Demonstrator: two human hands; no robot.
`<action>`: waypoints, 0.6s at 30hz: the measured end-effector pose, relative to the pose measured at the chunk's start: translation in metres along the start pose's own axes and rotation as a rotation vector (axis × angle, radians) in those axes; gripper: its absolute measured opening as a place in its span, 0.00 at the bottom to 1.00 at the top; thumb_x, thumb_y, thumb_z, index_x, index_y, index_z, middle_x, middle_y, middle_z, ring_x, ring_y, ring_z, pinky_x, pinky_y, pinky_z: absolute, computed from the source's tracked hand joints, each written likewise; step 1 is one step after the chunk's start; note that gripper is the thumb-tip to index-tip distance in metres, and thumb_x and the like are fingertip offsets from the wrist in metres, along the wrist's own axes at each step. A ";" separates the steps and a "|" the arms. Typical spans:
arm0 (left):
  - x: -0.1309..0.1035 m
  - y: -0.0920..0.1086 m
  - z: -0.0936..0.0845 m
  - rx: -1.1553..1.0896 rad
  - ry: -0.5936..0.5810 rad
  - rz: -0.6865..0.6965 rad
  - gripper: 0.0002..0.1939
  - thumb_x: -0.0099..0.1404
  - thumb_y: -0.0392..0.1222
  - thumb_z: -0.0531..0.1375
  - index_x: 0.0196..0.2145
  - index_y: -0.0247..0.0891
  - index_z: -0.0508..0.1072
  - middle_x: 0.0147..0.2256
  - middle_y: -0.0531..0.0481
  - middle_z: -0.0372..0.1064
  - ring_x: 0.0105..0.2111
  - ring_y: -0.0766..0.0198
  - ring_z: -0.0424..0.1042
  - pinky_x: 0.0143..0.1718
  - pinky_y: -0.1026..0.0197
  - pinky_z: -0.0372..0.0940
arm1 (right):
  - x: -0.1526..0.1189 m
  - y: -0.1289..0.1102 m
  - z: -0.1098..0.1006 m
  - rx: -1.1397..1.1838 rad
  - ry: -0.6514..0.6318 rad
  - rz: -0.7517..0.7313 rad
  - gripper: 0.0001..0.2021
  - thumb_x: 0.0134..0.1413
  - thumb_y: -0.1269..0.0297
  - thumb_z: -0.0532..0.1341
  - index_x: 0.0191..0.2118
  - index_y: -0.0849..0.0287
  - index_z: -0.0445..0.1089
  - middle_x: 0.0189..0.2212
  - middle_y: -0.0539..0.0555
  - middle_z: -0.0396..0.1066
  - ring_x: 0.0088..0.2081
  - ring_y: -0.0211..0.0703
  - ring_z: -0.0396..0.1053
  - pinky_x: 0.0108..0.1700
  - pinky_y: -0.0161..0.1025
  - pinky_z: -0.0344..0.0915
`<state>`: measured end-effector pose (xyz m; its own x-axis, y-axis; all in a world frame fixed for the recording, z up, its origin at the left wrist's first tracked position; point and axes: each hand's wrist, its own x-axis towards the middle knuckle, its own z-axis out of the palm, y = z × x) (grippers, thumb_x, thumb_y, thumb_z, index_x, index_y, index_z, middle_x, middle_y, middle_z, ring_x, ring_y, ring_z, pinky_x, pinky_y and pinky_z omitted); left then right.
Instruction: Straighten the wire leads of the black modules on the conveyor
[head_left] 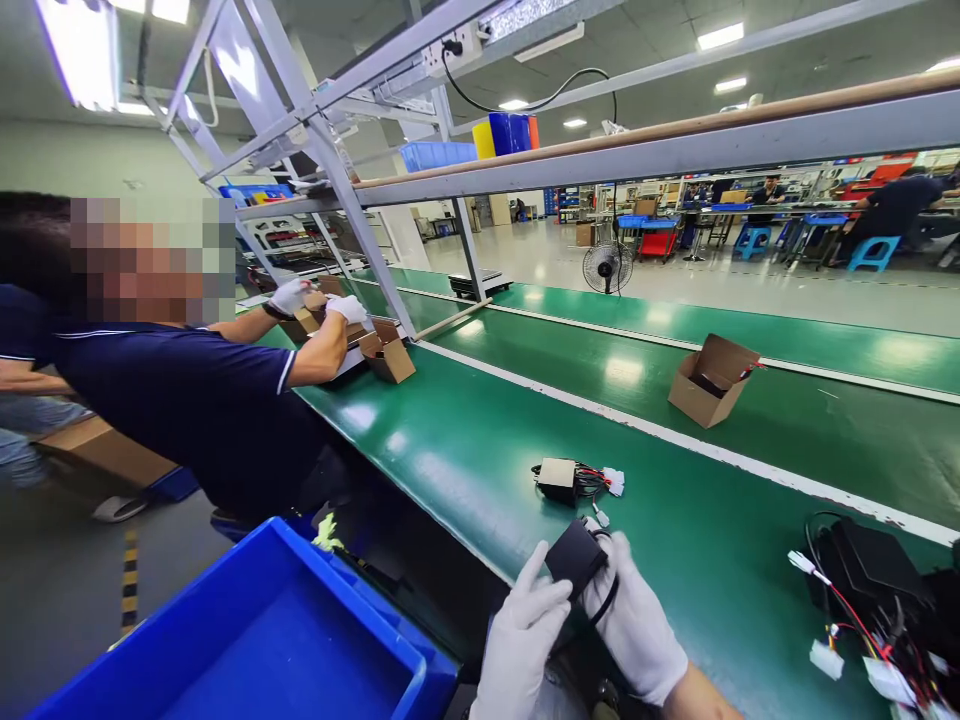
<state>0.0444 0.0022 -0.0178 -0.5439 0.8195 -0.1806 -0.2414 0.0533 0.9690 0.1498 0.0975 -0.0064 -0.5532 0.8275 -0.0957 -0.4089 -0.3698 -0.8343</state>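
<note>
In front of me, over the near edge of the green work surface [465, 440], I hold a small black box with a black cable [576, 555]. My left hand [525, 630], in a white glove, grips its left side with thumb and fingers. My right hand [634, 625], gloved too, holds the right side, where the cable loops down; some of its fingers are hidden behind the box. Just beyond lies a similar black box with a pale top [557, 480], its bundled wires ending in white connectors.
Several black units with wires [862, 570] lie at the right. An open cardboard box [709, 385] stands on the belt beyond the white strip. At lower left is a blue bin [285, 620]. A co-worker [187, 400] in white gloves handles cartons at left. A shelf frame [352, 220] rises above.
</note>
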 end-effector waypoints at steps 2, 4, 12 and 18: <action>-0.001 0.003 0.004 -0.179 -0.004 -0.049 0.22 0.54 0.47 0.70 0.48 0.44 0.78 0.61 0.43 0.62 0.56 0.44 0.67 0.54 0.52 0.67 | -0.002 -0.009 0.001 0.002 -0.039 0.040 0.22 0.57 0.49 0.62 0.54 0.53 0.69 0.54 0.54 0.70 0.60 0.52 0.62 0.62 0.50 0.59; -0.003 0.013 0.009 -0.349 -0.070 -0.130 0.30 0.59 0.47 0.67 0.58 0.46 0.68 0.61 0.40 0.62 0.53 0.45 0.70 0.47 0.50 0.71 | -0.001 -0.017 -0.001 -0.090 -0.077 0.063 0.21 0.57 0.51 0.62 0.52 0.56 0.70 0.52 0.56 0.71 0.57 0.54 0.65 0.60 0.51 0.61; -0.003 0.037 0.017 -0.373 -0.407 -0.132 0.34 0.57 0.42 0.68 0.60 0.41 0.64 0.60 0.37 0.62 0.59 0.42 0.61 0.52 0.47 0.66 | 0.003 -0.036 -0.012 -0.464 -0.101 -0.006 0.20 0.56 0.51 0.62 0.49 0.58 0.72 0.48 0.57 0.74 0.52 0.54 0.68 0.59 0.50 0.59; 0.001 0.018 0.017 -0.312 -0.341 -0.121 0.42 0.49 0.36 0.71 0.60 0.44 0.62 0.58 0.39 0.64 0.55 0.48 0.66 0.51 0.52 0.65 | -0.001 -0.028 -0.010 -0.442 -0.050 0.015 0.23 0.56 0.48 0.61 0.52 0.57 0.70 0.53 0.58 0.71 0.56 0.53 0.65 0.63 0.50 0.54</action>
<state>0.0527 0.0137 0.0018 -0.2151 0.9612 -0.1728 -0.5449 0.0287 0.8380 0.1695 0.1113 0.0116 -0.5959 0.7978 -0.0916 -0.0573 -0.1560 -0.9861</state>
